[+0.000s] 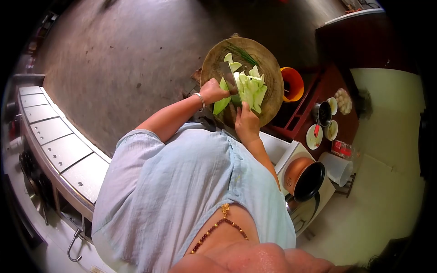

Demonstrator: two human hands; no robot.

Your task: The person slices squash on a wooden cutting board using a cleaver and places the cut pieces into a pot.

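Observation:
A round wooden chopping board (271,54) lies in front of me. My right hand (247,122) grips the handle end of a cleaver (231,77), whose broad blade points away from me across the board. My left hand (214,92), with a bangle at its wrist, is closed on a pale green vegetable piece (222,103) just left of the blade. Its exact kind I cannot make out. To the right of the blade lies a heap of cut pale green slices (253,88). A few more slices (231,62) sit near the blade's far end.
Thin green stalks (242,52) lie at the board's far side. An orange bucket (293,84) stands right of the board. Farther right are a dark red table (300,129) with small plates (314,137), a copper-coloured pot (298,175) and a white container (337,168). A tiled counter (68,152) runs along the left.

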